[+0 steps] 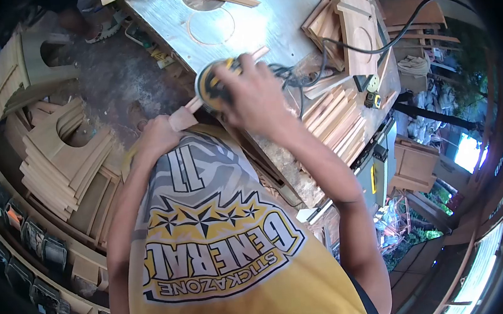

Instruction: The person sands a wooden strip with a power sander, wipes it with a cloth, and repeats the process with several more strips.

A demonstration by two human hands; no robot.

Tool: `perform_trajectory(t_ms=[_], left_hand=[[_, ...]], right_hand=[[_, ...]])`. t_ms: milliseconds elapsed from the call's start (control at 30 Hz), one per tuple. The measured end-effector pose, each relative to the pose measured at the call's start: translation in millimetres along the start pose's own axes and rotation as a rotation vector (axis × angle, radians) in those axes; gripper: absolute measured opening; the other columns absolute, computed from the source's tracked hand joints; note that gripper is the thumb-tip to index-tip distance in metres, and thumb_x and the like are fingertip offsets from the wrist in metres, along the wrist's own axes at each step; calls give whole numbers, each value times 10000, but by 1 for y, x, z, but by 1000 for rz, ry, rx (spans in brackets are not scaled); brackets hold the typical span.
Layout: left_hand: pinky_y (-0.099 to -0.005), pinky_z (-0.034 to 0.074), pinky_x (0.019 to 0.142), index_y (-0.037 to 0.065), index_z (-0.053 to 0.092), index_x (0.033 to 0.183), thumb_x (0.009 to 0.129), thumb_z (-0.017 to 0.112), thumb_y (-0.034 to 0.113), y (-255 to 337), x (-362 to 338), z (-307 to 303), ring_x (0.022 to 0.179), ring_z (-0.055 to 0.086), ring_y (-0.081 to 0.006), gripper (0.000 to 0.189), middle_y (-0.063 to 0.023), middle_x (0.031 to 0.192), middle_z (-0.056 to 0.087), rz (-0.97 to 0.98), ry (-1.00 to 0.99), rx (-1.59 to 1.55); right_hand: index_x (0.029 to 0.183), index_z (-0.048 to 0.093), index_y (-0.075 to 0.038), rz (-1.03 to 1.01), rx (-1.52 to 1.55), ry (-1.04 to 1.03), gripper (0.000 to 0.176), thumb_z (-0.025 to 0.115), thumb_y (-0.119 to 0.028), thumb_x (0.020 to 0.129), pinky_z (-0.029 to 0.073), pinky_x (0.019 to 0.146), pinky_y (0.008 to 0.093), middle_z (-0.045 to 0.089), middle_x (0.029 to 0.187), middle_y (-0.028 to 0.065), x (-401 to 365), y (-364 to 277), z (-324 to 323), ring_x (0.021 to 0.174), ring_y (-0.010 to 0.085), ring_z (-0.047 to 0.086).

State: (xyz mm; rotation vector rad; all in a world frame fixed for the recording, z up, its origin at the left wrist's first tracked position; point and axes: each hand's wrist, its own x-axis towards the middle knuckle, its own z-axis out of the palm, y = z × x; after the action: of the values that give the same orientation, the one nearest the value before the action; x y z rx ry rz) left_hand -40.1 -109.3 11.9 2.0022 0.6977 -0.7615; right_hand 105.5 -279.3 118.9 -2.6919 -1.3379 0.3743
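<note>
My right hand (252, 92) is wrapped over the top of a yellow and black power sander (213, 86), whose round edge faces the table's near side. A narrow wooden strip (261, 54) runs beneath the sander, its far end resting over the table. Near my body, my left hand (160, 134) is closed around the strip's near end. A pale squarish piece (183, 118) shows at my left fingers, around the strip. The sander overlaps the middle of the strip and hides it there.
The worktable (158, 17) has a circle marked on its light top. Cut wooden strips (337, 121) lie stacked to the right, near a tape measure (372, 99). A black cable (390, 47) loops across. Panels with round cutouts (56, 149) stand stacked on the left.
</note>
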Motion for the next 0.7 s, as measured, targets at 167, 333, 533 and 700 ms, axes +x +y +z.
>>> perform_trajectory(t_ms=[167, 333, 533, 700], left_hand=[[-513, 534, 952, -32, 749, 1022, 780, 750, 239, -1, 9, 7, 1093, 680, -455, 364, -307, 1052, 719, 23, 50, 39], [-518, 550, 896, -11, 753, 1002, 772, 756, 261, -44, 0, 0, 1016, 704, -448, 356, -292, 1005, 725, 66, 45, 82], [-514, 562, 828, 30, 754, 985, 777, 769, 246, -141, -65, -71, 970, 707, -443, 301, -293, 954, 721, -57, 79, 191], [-546, 552, 772, 74, 709, 982, 751, 791, 248, -123, -111, -125, 834, 702, -462, 300, -249, 854, 727, 58, 454, 535]], right_hand=[[1239, 572, -222, -80, 41, -1, 576, 830, -170, 726, 551, 746, 504, 517, 1108, 219, -1, -19, 7, 935, 428, 605], [1357, 595, -196, 178, -38, 23, 578, 789, -267, 817, 569, 859, 520, 564, 1146, 232, 25, 45, -19, 991, 435, 654], [1395, 568, -224, 352, -53, 115, 636, 796, -351, 816, 559, 905, 520, 586, 1176, 235, 57, 120, -12, 1050, 455, 666], [1425, 552, -190, 367, -74, 119, 634, 775, -404, 871, 537, 926, 524, 606, 1205, 234, 73, 124, -23, 1068, 453, 657]])
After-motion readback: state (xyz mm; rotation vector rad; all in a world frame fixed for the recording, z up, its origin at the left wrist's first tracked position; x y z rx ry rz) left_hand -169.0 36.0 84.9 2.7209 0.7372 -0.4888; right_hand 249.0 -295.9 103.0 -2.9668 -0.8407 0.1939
